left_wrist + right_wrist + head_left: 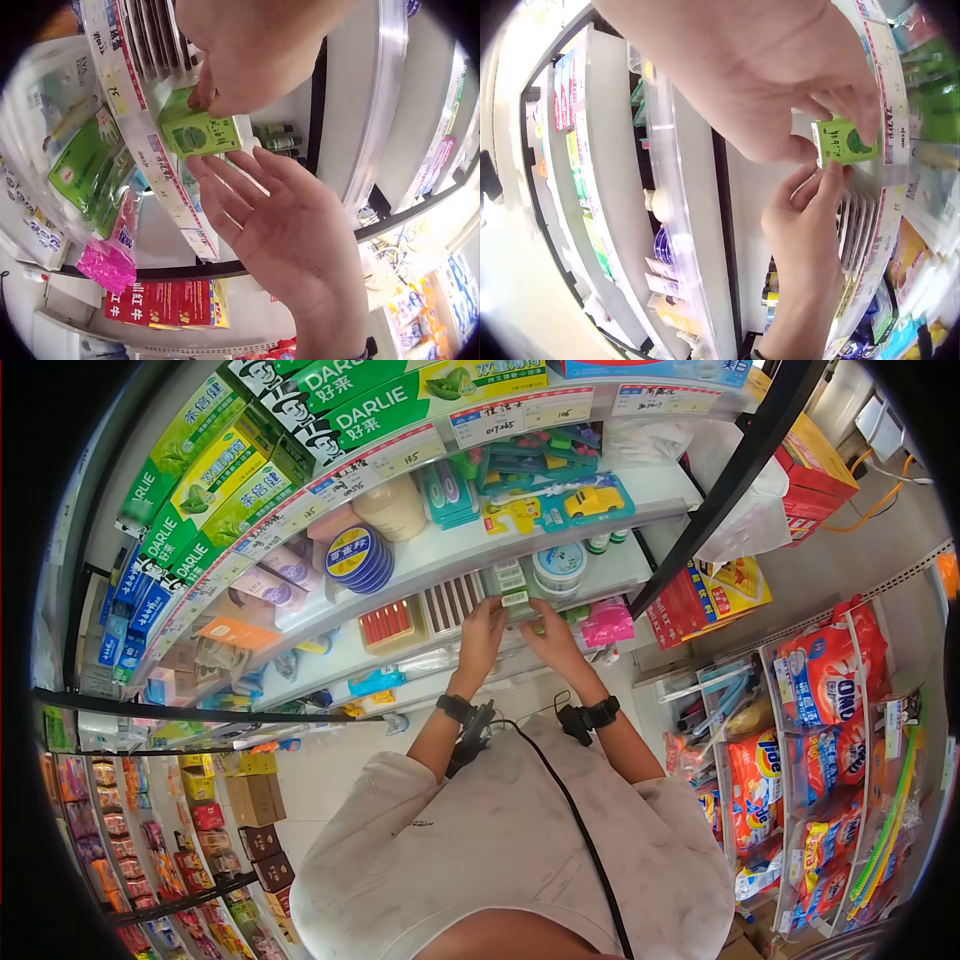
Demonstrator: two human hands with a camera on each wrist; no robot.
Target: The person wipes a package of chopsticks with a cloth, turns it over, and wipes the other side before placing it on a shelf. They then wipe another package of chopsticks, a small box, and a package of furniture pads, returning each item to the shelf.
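In the head view both hands meet at the lower shelf's front edge, around a small green medicated-oil box (pixel 514 599). My left hand (pixel 482 636) pinches one end of this box; its fingers lie on the carton (pixel 196 133) in the left wrist view. The right hand (pixel 556 644) faces it from the other side. Its palm (pixel 289 221) shows in the left wrist view, fingers extended and fingertips at the box's edge. Pale-ended boxes (pixel 509 573) line up behind the green one. Beside them are a row of dark slim packs (pixel 453 603) and a round blue-and-white tub (pixel 559 568).
A tray of red sticks (pixel 390 624) stands left on the same shelf. Above are blue round tins (pixel 358 560) and toothpaste cartons (pixel 380 410). A dark shelf post (pixel 735 480) rises at the right. Price labels (pixel 166 169) run along the edge, with hanging packets (pixel 82 161) below.
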